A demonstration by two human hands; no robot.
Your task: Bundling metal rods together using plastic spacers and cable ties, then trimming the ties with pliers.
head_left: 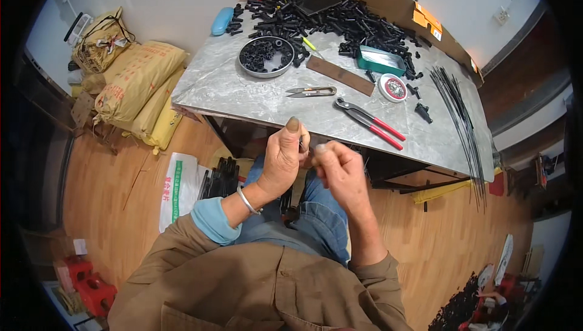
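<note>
Just off the table's front edge, above my lap, my two hands are close together. My left hand (283,156) is closed in a fist with the thumb raised; a sliver of something dark shows at its fingers, mostly hidden. Beside it, my right hand (341,172) pinches thumb and finger together, and what lies in the pinch is too small to make out. On the table, nearest my hands, are a pair of red-handled pincers (373,126) and thread snips (311,92). Farther back stand a round tray (242,67) of small black parts and a flat brown bar (341,76).
A big heap of black tubular parts (364,24) covers the back of the table (212,82). At the right are a green box (381,70), a white tub (393,97) and long black rods (458,112). Stuffed sacks (136,88) are stacked on the left.
</note>
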